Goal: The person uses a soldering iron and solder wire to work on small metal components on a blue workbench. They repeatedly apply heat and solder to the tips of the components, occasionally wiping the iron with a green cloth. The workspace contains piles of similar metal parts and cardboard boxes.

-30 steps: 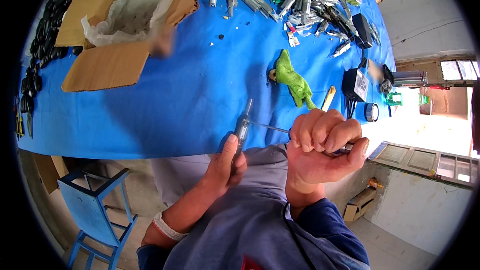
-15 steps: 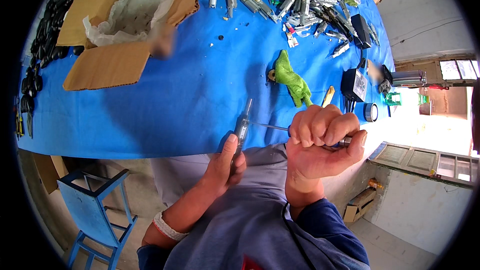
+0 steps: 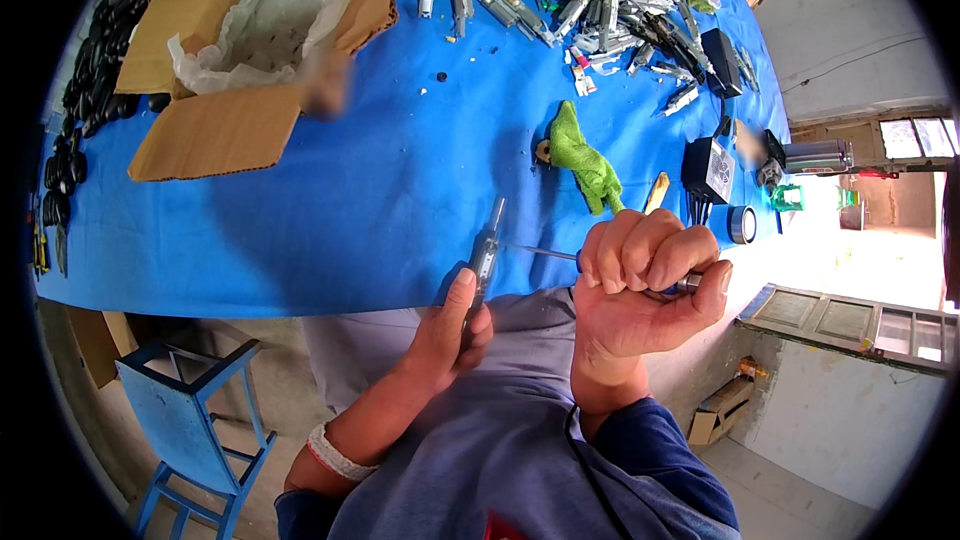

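My left hand (image 3: 449, 328) is closed around the lower end of a slim grey device (image 3: 485, 262) with a thin clear tip that points away from me. In my right hand (image 3: 648, 280) is a screwdriver (image 3: 545, 252), its handle wrapped by my fingers and its shaft running level to the left. The screwdriver's tip meets the right side of the device, near its upper end. Both are held above my lap at the near edge of the blue-covered table (image 3: 370, 230). My fingers hide most of the screwdriver's handle.
A pile of grey metal-like parts (image 3: 600, 0) covers the far table. An open cardboard box (image 3: 215, 135) with plastic lining stands far left, beside black pieces (image 3: 95, 50). A green cloth (image 3: 582, 160), black adapter (image 3: 708, 170) and tape roll (image 3: 741, 224) lie right. A blue chair (image 3: 185, 415) stands lower left.
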A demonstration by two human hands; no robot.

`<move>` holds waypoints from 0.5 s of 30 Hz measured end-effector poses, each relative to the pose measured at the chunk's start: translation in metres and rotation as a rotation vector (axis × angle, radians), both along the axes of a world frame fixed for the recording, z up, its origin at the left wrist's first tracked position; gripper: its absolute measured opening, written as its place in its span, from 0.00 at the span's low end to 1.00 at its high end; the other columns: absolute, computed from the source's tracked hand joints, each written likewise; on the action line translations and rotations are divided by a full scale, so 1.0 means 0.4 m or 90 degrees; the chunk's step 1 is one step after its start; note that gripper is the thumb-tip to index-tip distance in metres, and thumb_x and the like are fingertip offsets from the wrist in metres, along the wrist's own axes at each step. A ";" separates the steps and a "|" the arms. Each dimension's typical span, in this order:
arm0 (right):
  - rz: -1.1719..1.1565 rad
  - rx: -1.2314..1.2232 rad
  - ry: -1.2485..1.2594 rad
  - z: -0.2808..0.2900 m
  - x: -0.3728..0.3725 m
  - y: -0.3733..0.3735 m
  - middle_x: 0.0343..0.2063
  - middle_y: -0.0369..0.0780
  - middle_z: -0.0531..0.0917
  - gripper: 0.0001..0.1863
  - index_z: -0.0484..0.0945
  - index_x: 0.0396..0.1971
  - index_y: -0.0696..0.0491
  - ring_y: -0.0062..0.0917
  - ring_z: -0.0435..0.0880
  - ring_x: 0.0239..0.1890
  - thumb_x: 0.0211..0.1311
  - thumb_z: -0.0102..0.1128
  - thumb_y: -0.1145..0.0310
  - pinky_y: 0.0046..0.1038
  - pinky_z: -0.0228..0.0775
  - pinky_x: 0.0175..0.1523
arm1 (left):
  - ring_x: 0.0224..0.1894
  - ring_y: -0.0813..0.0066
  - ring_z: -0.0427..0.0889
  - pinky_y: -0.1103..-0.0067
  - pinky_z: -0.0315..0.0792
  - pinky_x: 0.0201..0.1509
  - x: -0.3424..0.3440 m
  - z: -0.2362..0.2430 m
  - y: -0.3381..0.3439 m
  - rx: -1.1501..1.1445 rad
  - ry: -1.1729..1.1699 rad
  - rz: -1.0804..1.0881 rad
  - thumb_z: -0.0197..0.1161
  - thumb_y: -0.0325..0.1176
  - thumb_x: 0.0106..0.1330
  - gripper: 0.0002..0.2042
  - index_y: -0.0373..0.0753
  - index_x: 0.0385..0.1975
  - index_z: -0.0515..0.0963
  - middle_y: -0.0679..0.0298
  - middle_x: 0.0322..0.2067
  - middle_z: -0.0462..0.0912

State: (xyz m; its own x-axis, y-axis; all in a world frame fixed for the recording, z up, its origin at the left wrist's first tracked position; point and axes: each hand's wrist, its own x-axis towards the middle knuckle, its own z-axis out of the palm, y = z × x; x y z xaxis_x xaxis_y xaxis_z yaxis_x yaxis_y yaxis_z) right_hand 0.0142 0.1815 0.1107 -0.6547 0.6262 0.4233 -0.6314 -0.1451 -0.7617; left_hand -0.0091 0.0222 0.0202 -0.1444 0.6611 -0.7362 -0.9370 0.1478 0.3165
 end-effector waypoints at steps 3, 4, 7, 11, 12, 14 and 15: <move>-0.013 0.032 -0.003 0.000 -0.005 0.003 0.13 0.34 0.61 0.26 0.58 0.16 0.48 0.19 0.58 0.11 0.73 0.28 0.49 0.23 0.52 0.14 | 0.11 0.80 0.57 0.82 0.50 0.14 0.004 0.000 0.000 0.006 -0.005 0.017 0.49 0.69 0.61 0.30 0.45 0.17 0.63 0.69 0.13 0.62; -0.011 0.032 -0.004 0.000 -0.005 0.003 0.13 0.34 0.61 0.26 0.58 0.16 0.48 0.19 0.58 0.11 0.73 0.28 0.49 0.23 0.52 0.14 | 0.11 0.81 0.56 0.82 0.48 0.14 0.005 0.000 0.000 0.008 -0.009 0.026 0.51 0.69 0.60 0.30 0.45 0.18 0.63 0.69 0.13 0.61; -0.010 0.026 0.004 0.000 -0.006 0.005 0.12 0.34 0.60 0.26 0.57 0.16 0.48 0.19 0.58 0.11 0.73 0.28 0.49 0.23 0.52 0.13 | 0.11 0.81 0.56 0.82 0.48 0.14 0.003 0.002 0.001 0.005 -0.013 0.025 0.51 0.69 0.60 0.29 0.45 0.18 0.63 0.69 0.13 0.61; -0.023 0.023 0.002 -0.003 -0.006 0.000 0.12 0.34 0.60 0.26 0.57 0.16 0.48 0.19 0.58 0.11 0.73 0.28 0.49 0.22 0.51 0.13 | 0.11 0.81 0.56 0.82 0.48 0.14 0.003 0.002 0.001 0.005 -0.014 0.021 0.51 0.69 0.60 0.29 0.45 0.17 0.63 0.69 0.13 0.61; -0.019 0.023 0.003 -0.004 -0.007 0.000 0.12 0.34 0.60 0.26 0.57 0.16 0.48 0.19 0.58 0.11 0.73 0.28 0.49 0.22 0.51 0.13 | 0.11 0.81 0.56 0.82 0.48 0.14 0.004 0.002 0.000 0.006 -0.015 0.021 0.51 0.69 0.60 0.29 0.45 0.17 0.63 0.69 0.13 0.61; -0.009 0.027 0.006 -0.006 -0.009 0.003 0.13 0.34 0.60 0.26 0.57 0.17 0.48 0.19 0.58 0.11 0.73 0.29 0.49 0.22 0.52 0.14 | 0.11 0.81 0.56 0.82 0.47 0.14 0.004 0.003 0.000 0.005 -0.016 0.020 0.51 0.69 0.60 0.29 0.45 0.17 0.63 0.69 0.13 0.61; -0.001 0.030 0.009 -0.007 -0.010 0.006 0.13 0.34 0.61 0.25 0.57 0.17 0.49 0.19 0.58 0.12 0.73 0.29 0.49 0.22 0.52 0.14 | 0.11 0.81 0.56 0.82 0.47 0.14 0.003 0.004 0.001 0.004 -0.017 0.020 0.51 0.68 0.60 0.29 0.45 0.17 0.63 0.69 0.13 0.61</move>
State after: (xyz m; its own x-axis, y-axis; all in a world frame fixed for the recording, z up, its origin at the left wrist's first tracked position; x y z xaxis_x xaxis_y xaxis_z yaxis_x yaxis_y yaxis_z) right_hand 0.0104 0.1841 0.1079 -0.6472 0.6070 0.4612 -0.6422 -0.1082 -0.7588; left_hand -0.0078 0.0225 0.0218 -0.1457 0.6607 -0.7363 -0.9491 0.1167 0.2925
